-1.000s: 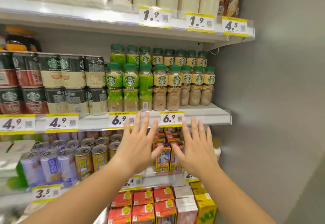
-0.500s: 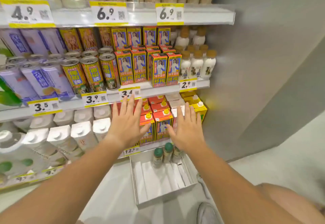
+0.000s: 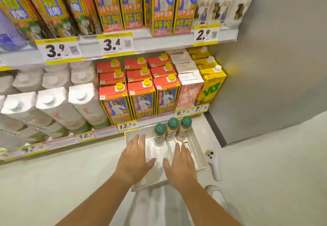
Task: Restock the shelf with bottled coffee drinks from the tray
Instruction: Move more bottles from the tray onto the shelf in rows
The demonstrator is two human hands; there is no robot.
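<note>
Two hands over the tray, palms down, fingers spread, nothing held: left hand (image 3: 135, 161) above its left half, right hand (image 3: 180, 165) above its right half. White tray (image 3: 198, 147) sits on the floor (image 3: 53, 181) against the bottom shelf (image 3: 99, 134). Three green-capped coffee bottles (image 3: 171, 130) stand upright in a row at its far end, just beyond the fingertips. White controller (image 3: 213, 163) lies on the floor right of the tray.

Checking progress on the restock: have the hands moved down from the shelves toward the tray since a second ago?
Yes. Both hands have dropped from the 6.9 price-tag shelf to above the tray on the floor, open and empty.
</note>
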